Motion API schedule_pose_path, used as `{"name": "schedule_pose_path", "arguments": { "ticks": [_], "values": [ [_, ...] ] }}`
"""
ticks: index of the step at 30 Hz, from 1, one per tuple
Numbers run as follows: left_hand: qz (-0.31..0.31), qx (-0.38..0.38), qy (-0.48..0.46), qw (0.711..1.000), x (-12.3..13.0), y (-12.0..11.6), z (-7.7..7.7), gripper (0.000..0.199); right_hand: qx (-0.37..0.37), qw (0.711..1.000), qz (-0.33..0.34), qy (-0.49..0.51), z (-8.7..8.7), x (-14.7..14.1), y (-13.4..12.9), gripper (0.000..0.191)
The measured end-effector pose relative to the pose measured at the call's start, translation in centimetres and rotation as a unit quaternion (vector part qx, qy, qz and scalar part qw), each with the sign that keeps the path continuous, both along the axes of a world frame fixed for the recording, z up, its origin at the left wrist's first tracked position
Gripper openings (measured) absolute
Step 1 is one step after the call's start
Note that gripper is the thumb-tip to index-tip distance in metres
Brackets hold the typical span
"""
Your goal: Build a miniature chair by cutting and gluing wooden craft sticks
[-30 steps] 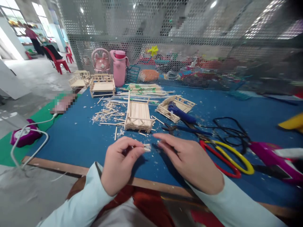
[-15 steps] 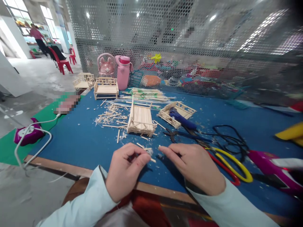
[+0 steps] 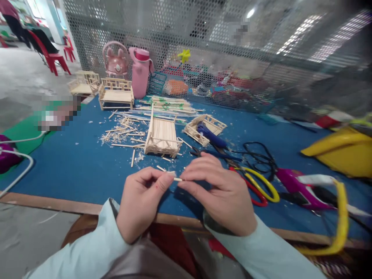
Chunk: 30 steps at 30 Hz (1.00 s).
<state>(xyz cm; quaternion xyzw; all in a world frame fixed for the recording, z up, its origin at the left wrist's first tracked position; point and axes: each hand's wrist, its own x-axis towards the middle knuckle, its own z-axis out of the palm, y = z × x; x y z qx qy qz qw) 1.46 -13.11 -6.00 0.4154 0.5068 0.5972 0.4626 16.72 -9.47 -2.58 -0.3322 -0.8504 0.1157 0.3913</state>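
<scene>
My left hand [image 3: 143, 203] is closed, pinching a short pale wooden stick [image 3: 177, 179] between thumb and forefinger. At the stick's right end, the thumb and forefinger of my right hand [image 3: 222, 192] close in on the tip; the other fingers are loosely curled. A whitish bit shows above my left thumb, too blurred to name. Just beyond the hands stands a miniature stick-built bed [image 3: 163, 133] with a slatted top and low rails. To its right, a similar small frame [image 3: 213, 126] has a blue-handled tool [image 3: 211, 135] lying across it.
Loose sticks and shavings [image 3: 123, 130] litter the blue tabletop [image 3: 81, 162]. Bundled sticks [image 3: 171, 102] lie behind. At right are scissors with red and yellow handles [image 3: 260, 186], a purple tool [image 3: 302, 190] and a black cord. A pink flask [image 3: 140, 73] and more miniature furniture [image 3: 116, 95] stand at the back.
My right hand has moved left, bringing its fingertips to the end of the stick in my left hand. The view has turned to the right.
</scene>
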Motion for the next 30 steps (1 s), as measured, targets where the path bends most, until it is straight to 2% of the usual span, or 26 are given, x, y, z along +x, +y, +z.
{"name": "schedule_pose_path", "arguments": {
  "ticks": [4,7,9,11,12,14,16,18,21,24,30],
  "values": [
    [-0.012,-0.002,0.016,1.000,-0.1,0.3,-0.1,0.017,0.031,0.995,0.013,-0.089,1.0,0.5,0.7,0.011],
    [-0.010,0.012,0.032,0.999,-0.5,0.5,-0.1,0.018,0.054,0.991,-0.006,-0.125,1.8,0.7,2.5,0.015],
    [0.019,0.041,0.068,0.997,-1.4,0.7,0.2,0.028,0.073,0.987,-0.037,-0.135,2.0,0.9,4.1,0.017],
    [0.066,0.096,0.145,0.983,-2.9,0.8,1.0,0.026,0.085,0.982,-0.067,-0.156,1.8,1.1,5.5,0.019],
    [0.091,0.131,0.197,0.967,-3.8,1.0,1.5,0.026,0.086,0.979,-0.075,-0.171,1.7,1.1,5.9,0.020],
    [0.093,0.197,0.302,0.928,-5.5,1.6,2.9,0.033,0.095,0.974,-0.084,-0.186,1.2,1.2,6.4,0.021],
    [0.045,0.248,0.400,0.881,-6.9,2.6,4.3,0.041,0.114,0.974,-0.089,-0.176,0.5,1.1,6.5,0.020],
    [-0.009,0.305,0.492,0.816,-7.6,4.0,5.2,0.049,0.148,0.974,-0.091,-0.145,-0.1,1.0,6.5,0.017],
    [-0.105,0.350,0.578,0.730,-7.5,6.3,5.6,0.059,0.195,0.970,-0.087,-0.112,-0.5,0.9,6.7,0.013],
    [-0.146,0.328,0.619,0.699,-6.6,7.9,5.2,0.067,0.215,0.967,-0.078,-0.116,-0.6,0.8,6.9,0.011],
    [-0.163,0.305,0.648,0.678,-5.1,9.4,4.9,0.072,0.253,0.955,-0.081,-0.132,-0.8,0.6,6.9,0.012]
  ]
}}
